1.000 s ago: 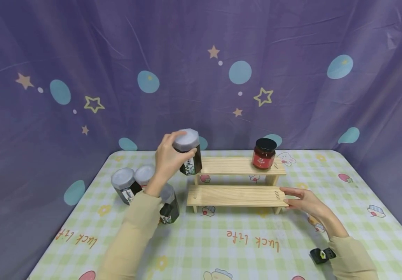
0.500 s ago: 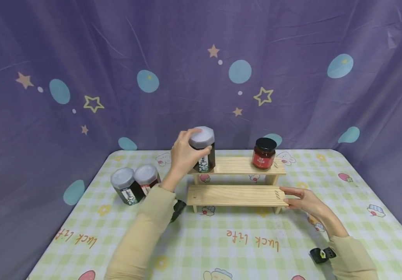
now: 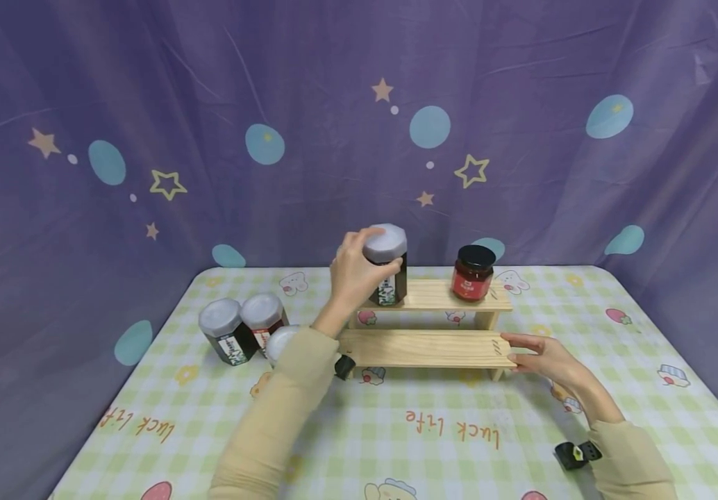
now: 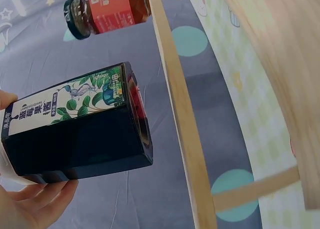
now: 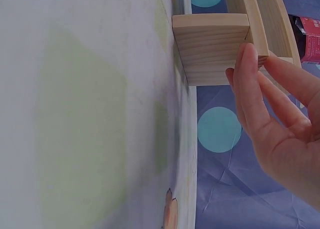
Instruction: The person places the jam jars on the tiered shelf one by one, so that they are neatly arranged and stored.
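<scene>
My left hand grips a tall dark jam jar by its whitish lid, fingers on the far side and thumb in front. In the left wrist view a gap shows between the jam jar and the upper board's edge, so it hangs just above the two-tier wooden shelf. With thumb and fingertips my right hand pinches the right end of the lower board. A smaller red-labelled jar with a black lid stands at the upper board's right end.
Left of the shelf stand a dark jar and a red-labelled jar, both white-lidded. Another white lid is partly hidden by my left sleeve. A purple curtain hangs behind the checked tablecloth.
My left hand has carried the jam jar rightward, from the upper board's left end to farther along it. My right hand has kept its place on the lower board.
</scene>
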### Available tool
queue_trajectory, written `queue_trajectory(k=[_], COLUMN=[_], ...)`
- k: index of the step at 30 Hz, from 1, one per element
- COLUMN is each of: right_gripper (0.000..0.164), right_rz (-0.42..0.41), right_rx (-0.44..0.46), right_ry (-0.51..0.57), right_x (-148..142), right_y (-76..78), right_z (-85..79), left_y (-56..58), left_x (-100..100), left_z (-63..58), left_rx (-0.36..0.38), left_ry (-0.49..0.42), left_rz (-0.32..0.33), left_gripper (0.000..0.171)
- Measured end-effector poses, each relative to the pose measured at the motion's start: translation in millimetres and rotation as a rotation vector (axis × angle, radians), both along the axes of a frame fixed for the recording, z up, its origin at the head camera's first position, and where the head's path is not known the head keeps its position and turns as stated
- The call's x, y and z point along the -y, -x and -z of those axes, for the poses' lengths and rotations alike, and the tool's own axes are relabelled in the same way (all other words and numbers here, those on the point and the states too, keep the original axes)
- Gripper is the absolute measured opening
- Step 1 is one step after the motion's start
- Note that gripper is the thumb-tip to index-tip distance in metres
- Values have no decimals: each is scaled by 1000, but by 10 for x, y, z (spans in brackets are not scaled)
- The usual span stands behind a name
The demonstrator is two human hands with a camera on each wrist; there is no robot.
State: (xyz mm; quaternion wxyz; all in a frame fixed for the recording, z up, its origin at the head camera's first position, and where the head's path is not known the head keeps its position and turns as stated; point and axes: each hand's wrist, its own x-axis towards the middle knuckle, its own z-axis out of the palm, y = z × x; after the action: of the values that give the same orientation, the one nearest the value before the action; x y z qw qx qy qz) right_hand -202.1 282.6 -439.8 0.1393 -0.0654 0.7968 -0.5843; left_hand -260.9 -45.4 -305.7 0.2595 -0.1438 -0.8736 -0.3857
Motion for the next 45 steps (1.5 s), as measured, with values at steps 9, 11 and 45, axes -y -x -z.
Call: queue_trajectory(k=[9, 11, 45], right_gripper=[57, 57, 57], right_rz=[0, -6, -20], right_rx=[7, 3, 2], right_ry=[3, 2, 42], right_x=[-2, -2, -20], right_y=[-6, -9, 6], right_z=[-8, -15, 4], left_y=[9, 16, 154], left_x=[-188, -227, -594], left_z=[42, 49, 230], left_rx=[9, 4, -52], left_ry=[-4, -2, 46], left_rz=[4, 4, 32], left_gripper=[51, 51, 51])
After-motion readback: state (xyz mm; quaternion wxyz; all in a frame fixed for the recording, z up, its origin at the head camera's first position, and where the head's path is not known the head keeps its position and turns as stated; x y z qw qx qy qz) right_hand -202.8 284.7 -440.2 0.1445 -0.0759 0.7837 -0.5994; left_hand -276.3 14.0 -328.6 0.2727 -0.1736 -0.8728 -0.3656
